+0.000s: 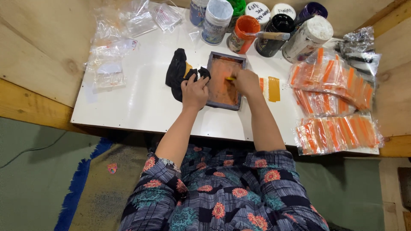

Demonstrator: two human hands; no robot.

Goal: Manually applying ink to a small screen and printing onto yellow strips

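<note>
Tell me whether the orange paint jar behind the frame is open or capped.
Open. The orange paint jar has no lid; its orange rim and inside show, and a stirring stick rests across its mouth.

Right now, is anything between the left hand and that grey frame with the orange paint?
Nothing visible. The left hand rests on the left edge of the grey frame, beside the black cloth. The right hand is over the frame's right side.

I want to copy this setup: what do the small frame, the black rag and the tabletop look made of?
Frame: likely wood, painted dull grey, orange-stained mesh inside. Black rag: soft cloth, crumpled in folds. Tabletop: smooth white board, perhaps laminate, faintly glossy.
</note>
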